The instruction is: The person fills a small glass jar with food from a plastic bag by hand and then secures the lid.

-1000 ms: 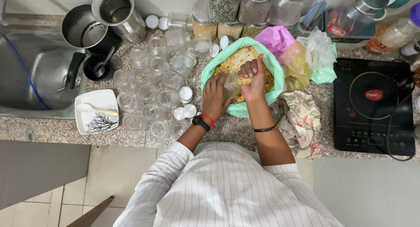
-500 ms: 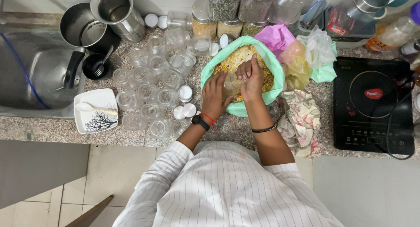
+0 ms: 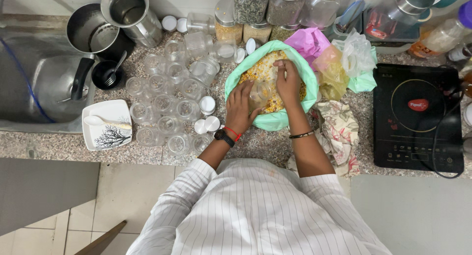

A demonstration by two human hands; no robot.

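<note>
A green plastic bag (image 3: 273,120) lies open on the granite counter, full of yellow lentil-like grains (image 3: 265,68). My left hand (image 3: 242,107) grips a small clear jar (image 3: 260,92) held over the grains. Above the grains, my right hand (image 3: 287,80) is cupped beside the jar's mouth, fingers together; I cannot tell whether grains are in it. A watch and red thread circle my left wrist, a bangle my right.
Several empty clear jars (image 3: 167,105) and white lids (image 3: 206,105) crowd the counter to the left. A sink (image 3: 34,88) with steel pots, a white dish with a spoon (image 3: 105,129), an induction cooktop (image 3: 418,117), a floral cloth (image 3: 339,132) and storage jars (image 3: 250,7) surround the bag.
My right hand has moved up, farther into the bag over the grains. My left hand stays on the jar.
</note>
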